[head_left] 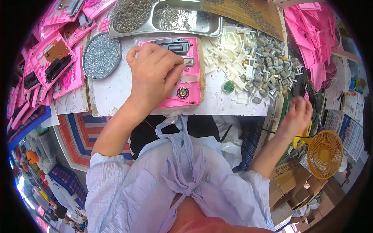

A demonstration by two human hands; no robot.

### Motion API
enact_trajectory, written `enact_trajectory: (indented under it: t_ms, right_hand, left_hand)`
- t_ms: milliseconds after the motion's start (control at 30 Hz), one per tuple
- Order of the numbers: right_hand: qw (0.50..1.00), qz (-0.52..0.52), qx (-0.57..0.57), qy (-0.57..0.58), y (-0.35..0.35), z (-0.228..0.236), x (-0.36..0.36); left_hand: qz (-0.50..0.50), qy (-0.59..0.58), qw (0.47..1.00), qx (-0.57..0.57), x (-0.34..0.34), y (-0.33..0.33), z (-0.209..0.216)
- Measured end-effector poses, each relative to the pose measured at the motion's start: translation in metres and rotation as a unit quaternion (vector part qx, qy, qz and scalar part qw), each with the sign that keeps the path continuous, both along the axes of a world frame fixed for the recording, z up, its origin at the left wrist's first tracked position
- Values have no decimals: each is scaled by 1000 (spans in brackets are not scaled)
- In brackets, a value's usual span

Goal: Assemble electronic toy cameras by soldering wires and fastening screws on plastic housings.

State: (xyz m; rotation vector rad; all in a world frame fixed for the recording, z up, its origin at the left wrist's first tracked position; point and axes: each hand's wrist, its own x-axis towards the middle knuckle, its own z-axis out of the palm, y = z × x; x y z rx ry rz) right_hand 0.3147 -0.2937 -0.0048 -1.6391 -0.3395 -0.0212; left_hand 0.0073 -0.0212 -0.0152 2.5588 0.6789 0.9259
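At upper centre, a small motor [189, 62] lies sideways on the pink panel [196, 83], just right of the nearer left hand's [153, 70] bent fingers, pinch unclear; at frame right, the right hand [297, 117] curls loosely, contents unclear

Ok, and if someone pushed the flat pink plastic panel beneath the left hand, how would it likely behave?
The flat pink plastic panel is probably stiff, since its visible edges look straight. Lying flat and broad, it would likely slide rather than roll or tip. The round black speaker-like part in it might shift; I can't tell whether it's fastened.
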Motion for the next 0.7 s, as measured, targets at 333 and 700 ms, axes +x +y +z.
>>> enact_trajectory:
  t_ms: [333, 700]
  right_hand:
    - [988, -36, 121, 93, -76, 6, 99]
    - [972, 42, 212, 90, -85, 18, -3]
  left_hand:
    - [-6, 18, 1000, -18, 14, -1, -13]
    - [-7, 32, 999, -40, 13, 0, -15]
